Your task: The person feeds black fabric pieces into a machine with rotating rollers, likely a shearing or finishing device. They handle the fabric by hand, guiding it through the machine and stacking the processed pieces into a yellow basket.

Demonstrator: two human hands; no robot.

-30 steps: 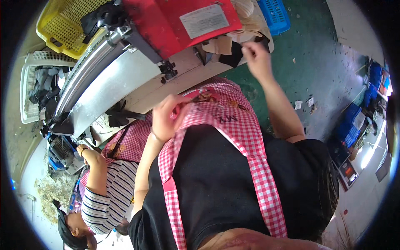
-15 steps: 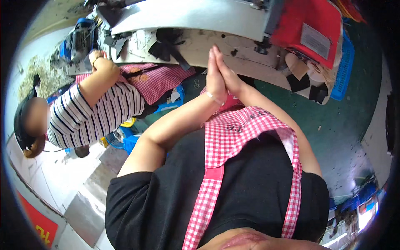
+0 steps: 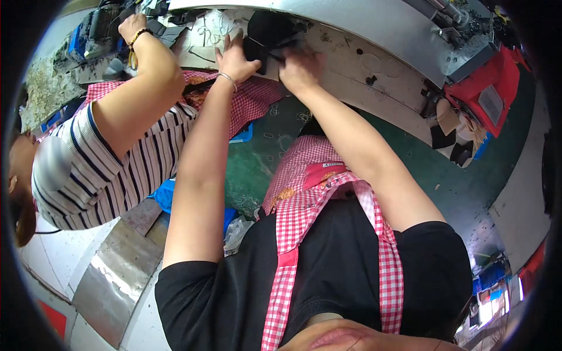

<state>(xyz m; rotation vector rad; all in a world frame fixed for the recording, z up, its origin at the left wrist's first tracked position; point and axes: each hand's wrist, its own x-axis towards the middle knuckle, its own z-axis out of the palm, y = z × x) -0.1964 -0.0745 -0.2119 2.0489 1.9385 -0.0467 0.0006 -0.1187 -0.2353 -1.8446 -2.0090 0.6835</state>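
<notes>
Both my arms reach forward to a pale worktable (image 3: 351,64) at the top of the view. My left hand (image 3: 235,58), with a thin bracelet at the wrist, rests on the left side of a black piece of material (image 3: 266,32) lying on the table. My right hand (image 3: 300,69) grips the same black piece from the right, fingers curled on it; the hand is blurred. I wear a black shirt and a red-and-white checked apron (image 3: 304,205).
A co-worker in a striped shirt (image 3: 117,169) sits at my left, one hand (image 3: 132,26) raised to the table by dark tools. A red box (image 3: 489,88) and dark cut pieces (image 3: 451,137) lie at the right. Green floor (image 3: 468,175) below.
My hands were pressed together in front of me; now they are apart and out on the table, holding the black piece. The view has swung further left.
</notes>
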